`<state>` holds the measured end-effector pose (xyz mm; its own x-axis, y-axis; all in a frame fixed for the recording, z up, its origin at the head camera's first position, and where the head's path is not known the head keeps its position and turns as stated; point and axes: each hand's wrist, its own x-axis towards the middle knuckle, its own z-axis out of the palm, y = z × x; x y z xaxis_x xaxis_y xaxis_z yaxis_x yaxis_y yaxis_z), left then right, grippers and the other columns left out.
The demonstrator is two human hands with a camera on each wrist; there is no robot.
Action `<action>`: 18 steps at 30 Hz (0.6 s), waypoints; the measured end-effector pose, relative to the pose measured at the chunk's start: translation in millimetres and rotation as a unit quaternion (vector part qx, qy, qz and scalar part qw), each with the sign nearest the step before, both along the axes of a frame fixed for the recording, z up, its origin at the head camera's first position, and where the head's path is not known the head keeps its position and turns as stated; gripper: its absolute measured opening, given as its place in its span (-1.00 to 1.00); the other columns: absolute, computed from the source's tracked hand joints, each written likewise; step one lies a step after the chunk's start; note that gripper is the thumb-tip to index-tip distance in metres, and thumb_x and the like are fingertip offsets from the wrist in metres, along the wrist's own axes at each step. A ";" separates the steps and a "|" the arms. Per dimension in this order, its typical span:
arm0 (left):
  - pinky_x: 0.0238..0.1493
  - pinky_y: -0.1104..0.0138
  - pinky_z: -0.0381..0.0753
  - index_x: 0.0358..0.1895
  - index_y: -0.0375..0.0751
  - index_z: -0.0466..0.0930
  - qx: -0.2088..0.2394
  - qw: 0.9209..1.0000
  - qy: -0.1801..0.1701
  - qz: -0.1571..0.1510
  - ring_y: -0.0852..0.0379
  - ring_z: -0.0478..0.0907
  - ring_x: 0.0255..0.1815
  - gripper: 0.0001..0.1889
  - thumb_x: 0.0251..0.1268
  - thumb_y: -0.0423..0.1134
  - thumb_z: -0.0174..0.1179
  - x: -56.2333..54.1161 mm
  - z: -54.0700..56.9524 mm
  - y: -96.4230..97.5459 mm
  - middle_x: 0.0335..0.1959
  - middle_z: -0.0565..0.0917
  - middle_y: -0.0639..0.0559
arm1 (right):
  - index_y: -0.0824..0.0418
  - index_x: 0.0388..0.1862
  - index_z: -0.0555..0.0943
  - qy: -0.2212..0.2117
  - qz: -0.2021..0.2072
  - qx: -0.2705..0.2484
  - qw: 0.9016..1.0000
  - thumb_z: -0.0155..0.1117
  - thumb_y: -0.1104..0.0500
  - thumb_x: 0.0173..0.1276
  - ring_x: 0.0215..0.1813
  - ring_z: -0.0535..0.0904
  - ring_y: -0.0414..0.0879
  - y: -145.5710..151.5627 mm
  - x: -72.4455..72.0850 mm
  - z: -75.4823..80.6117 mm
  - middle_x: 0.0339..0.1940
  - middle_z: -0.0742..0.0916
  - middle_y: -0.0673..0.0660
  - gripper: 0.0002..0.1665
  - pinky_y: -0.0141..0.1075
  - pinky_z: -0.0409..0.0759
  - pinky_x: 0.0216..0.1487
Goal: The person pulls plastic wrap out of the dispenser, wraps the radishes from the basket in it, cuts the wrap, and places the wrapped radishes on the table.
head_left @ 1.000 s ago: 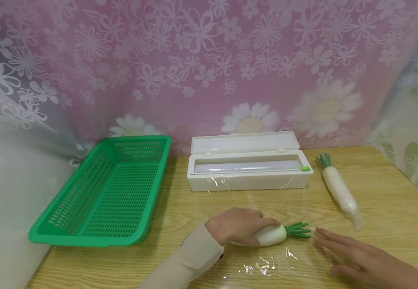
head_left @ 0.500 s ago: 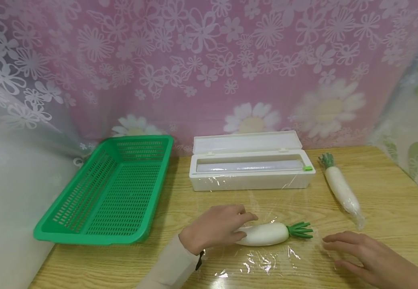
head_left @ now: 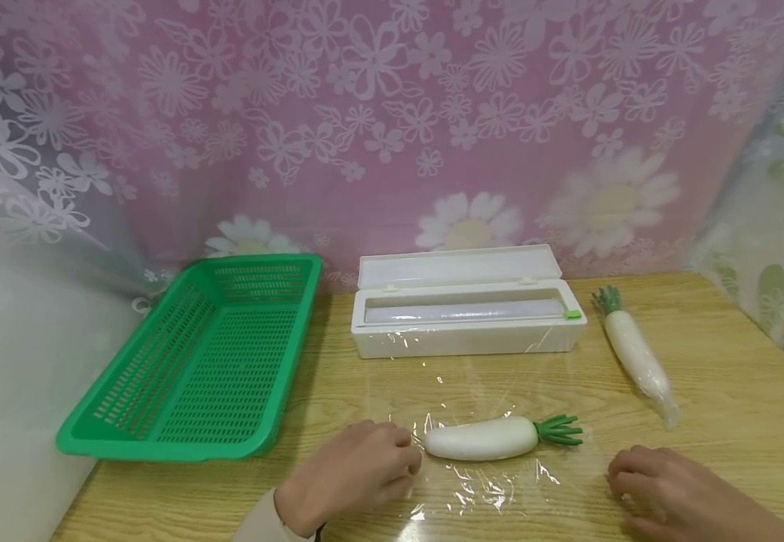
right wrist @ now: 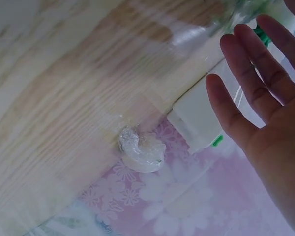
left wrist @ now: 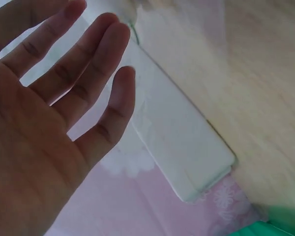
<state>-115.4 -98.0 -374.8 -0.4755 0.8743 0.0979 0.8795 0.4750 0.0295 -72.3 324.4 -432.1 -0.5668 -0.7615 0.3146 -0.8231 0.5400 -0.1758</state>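
A white radish (head_left: 480, 439) with green stalks lies across a sheet of clear cling film (head_left: 487, 493) on the table. My left hand (head_left: 358, 470) is low beside the radish's thin tip, its fingers bent. The left wrist view shows this hand (left wrist: 59, 98) with loosely bent fingers and nothing visible in them. Off the stalk end, by the film's right side, is my right hand (head_left: 670, 485). In the right wrist view, the fingers of the right hand (right wrist: 265, 103) are fairly straight and hold nothing visible. Whether either hand touches the film is unclear.
Behind the radish stands an open white cling film box (head_left: 469, 342) with a film roll (head_left: 466, 312) and a green slider (head_left: 572, 315). A film-wrapped radish (head_left: 636, 354) lies at the right. A green slotted basket (head_left: 284, 361) sits at the left. Patterned curtains (head_left: 365, 150) hang behind.
My left hand has let go of the radish and moved left past its tip, uncovering the whole radish. The right hand has shifted slightly, its fingers now more bent in the head view.
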 end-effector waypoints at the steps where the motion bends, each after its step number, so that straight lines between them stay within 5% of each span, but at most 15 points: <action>1: -0.37 0.56 0.44 -0.35 0.07 0.71 0.000 1.000 -0.003 -0.003 0.38 0.47 -0.43 -0.92 0.23 -0.24 0.38 3.1 -2.4 -3.5 -0.41 0.57 0.30 | -0.11 -0.20 0.61 -0.003 0.002 0.005 1.000 0.59 -0.05 0.17 -0.23 0.45 -0.38 -0.6 -0.3 -0.6 -0.16 0.59 -0.19 -0.68 -0.36 0.47 -0.44; 12: -0.41 0.56 0.29 -0.30 0.18 0.71 -0.032 0.999 -0.017 0.017 0.37 0.38 -0.27 -0.82 0.04 -0.12 0.50 21.4 -24.5 -25.4 -0.30 0.48 0.35 | -0.17 -0.33 0.49 0.034 0.024 0.000 0.999 0.51 -0.01 0.29 -0.28 0.22 -0.48 -6.2 -2.1 -9.5 -0.27 0.36 -0.36 -0.71 -0.49 0.21 -0.43; 18: -0.44 0.57 0.20 -0.40 0.17 0.65 -0.024 0.999 0.015 0.016 0.35 0.35 -0.30 -0.80 0.02 -0.21 0.51 21.2 -31.7 -25.4 -0.32 0.45 0.32 | -0.19 -0.36 0.44 0.031 0.030 0.001 0.999 0.02 -0.09 0.62 -0.30 0.18 -0.49 -10.9 -4.3 -9.7 -0.31 0.31 -0.36 -0.74 -0.51 0.17 -0.41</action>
